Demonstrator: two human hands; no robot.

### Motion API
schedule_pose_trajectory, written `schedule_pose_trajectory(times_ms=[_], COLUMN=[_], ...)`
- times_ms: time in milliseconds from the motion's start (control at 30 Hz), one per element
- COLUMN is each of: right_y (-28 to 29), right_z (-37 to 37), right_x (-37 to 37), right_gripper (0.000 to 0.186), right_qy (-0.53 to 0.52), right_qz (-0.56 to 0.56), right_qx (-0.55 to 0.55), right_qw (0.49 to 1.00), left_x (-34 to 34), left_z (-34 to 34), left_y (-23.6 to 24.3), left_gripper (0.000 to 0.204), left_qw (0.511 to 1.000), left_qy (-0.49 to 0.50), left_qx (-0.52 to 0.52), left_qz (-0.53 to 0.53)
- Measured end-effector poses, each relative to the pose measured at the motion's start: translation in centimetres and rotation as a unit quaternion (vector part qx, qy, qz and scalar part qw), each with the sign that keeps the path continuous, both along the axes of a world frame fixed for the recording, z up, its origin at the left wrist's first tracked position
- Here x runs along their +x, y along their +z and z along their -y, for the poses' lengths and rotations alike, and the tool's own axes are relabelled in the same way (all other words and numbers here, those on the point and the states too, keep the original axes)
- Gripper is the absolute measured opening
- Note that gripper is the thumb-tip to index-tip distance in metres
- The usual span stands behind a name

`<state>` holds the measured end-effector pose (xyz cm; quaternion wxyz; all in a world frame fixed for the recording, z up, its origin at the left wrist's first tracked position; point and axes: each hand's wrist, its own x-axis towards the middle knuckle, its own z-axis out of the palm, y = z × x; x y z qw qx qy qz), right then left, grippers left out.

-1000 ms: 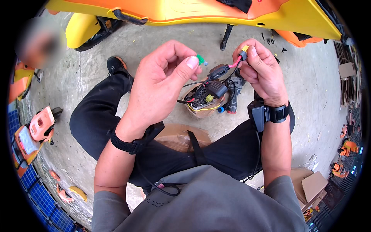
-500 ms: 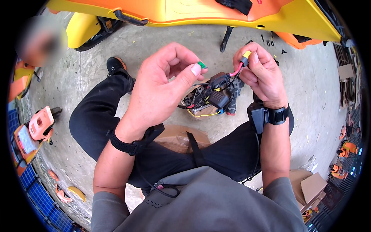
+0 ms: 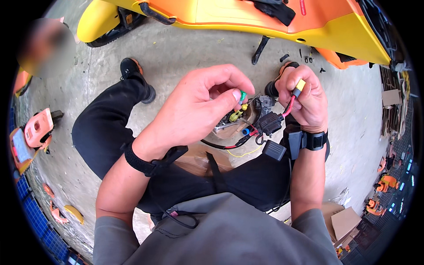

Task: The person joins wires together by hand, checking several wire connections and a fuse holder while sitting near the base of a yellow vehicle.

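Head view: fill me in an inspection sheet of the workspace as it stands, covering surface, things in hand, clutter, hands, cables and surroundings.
Surface: concrete floor, marked in places.
Things in hand: small green piece; yellow-tipped connector. They are apart.
Clutter: open container of mixed parts below the hands; small black parts on the floor.
Hands: left hand pinches the green piece; right hand grips the connector.
Cables: red lead joins connector and black housing; black cap hangs nearby.
Surroundings: yellow-and-orange vehicle ahead; stacked cardboard at right.
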<state>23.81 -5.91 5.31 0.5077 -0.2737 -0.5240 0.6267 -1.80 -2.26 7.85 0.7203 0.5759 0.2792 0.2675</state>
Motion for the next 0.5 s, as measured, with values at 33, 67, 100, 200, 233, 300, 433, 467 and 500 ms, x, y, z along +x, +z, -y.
schedule_pose_trajectory(times_ms=[33,67,100,200,233,300,433,467,500], right_y=[0.0,0.1,0.0,0.1,0.2,0.5,1.4,1.4,1.5], right_z=[0.0,0.1,0.1,0.1,0.1,0.0,-0.1,-0.1,-0.1], right_x=[0.0,0.0,0.0,-0.1,-0.2,-0.5,-1.1,-1.2,-1.5], right_gripper=[0.034,0.034,0.035,0.034,0.033,0.030,0.020,0.018,0.018], right_qy=[0.004,0.005,0.008,0.006,-0.001,-0.026,-0.090,-0.104,-0.127], right_qz=[-0.006,-0.011,-0.015,-0.025,-0.026,-0.033,-0.028,-0.025,-0.010], right_qx=[-0.006,-0.013,-0.016,-0.029,-0.038,-0.076,-0.172,-0.188,-0.201], right_qw=[1.000,1.000,1.000,0.999,0.999,0.996,0.981,0.976,0.971], left_x=[0.0,0.1,0.1,0.1,0.2,0.3,0.4,0.4,0.4], left_z=[0.1,0.2,0.1,0.2,0.4,0.7,0.6,0.5,0.5], left_y=[0.1,0.2,0.2,0.2,0.0,-0.4,-0.5,-0.4,-0.4], left_gripper=[0.014,0.014,0.014,0.016,0.018,0.022,0.032,0.034,0.035], left_qw=[1.000,1.000,0.999,0.995,0.993,0.985,0.980,0.982,0.984], left_qy=[-0.004,-0.010,-0.019,-0.038,-0.038,-0.027,0.001,0.005,0.006], left_qx=[-0.006,-0.013,-0.029,-0.088,-0.114,-0.165,-0.197,-0.186,-0.180], left_qz=[-0.004,-0.008,-0.010,-0.002,0.013,0.027,0.022,0.015,0.008])
